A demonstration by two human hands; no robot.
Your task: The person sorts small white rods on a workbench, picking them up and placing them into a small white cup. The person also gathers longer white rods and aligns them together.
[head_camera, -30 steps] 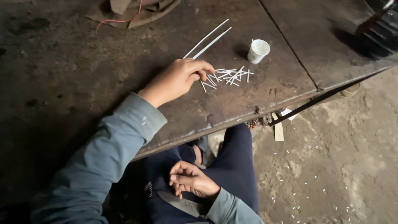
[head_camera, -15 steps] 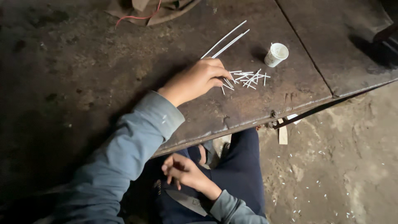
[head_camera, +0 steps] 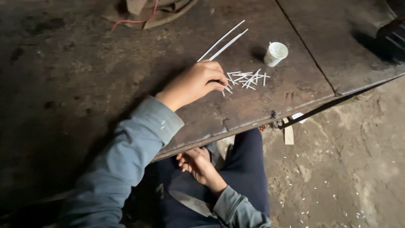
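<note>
The left hand (head_camera: 197, 82) is reaching out over the dark metal table (head_camera: 84, 76), fingers curled in and pinching at the near end of a pile of short white sticks (head_camera: 247, 79). Fingertips are touching the closest stick; whether one is actually clamped between them can't be told, since the knuckles are hiding the contact.

Just beyond the fingers, two long white rods (head_camera: 223, 41) are lying side by side, angled away. Past the pile, a small white cup (head_camera: 276, 53) is standing slightly tilted, apart from the sticks.

The right hand (head_camera: 198, 165) is sitting low in the lap, under the table edge, fingers loosely bent, holding nothing visible.

The table edge (head_camera: 253, 123) is running close below the gripping hand. Bare tabletop is lying open to the wrist side. A seam (head_camera: 306, 46) is crossing the top beyond the cup. Cloth with a red wire (head_camera: 143, 12) is lying at the far edge.
</note>
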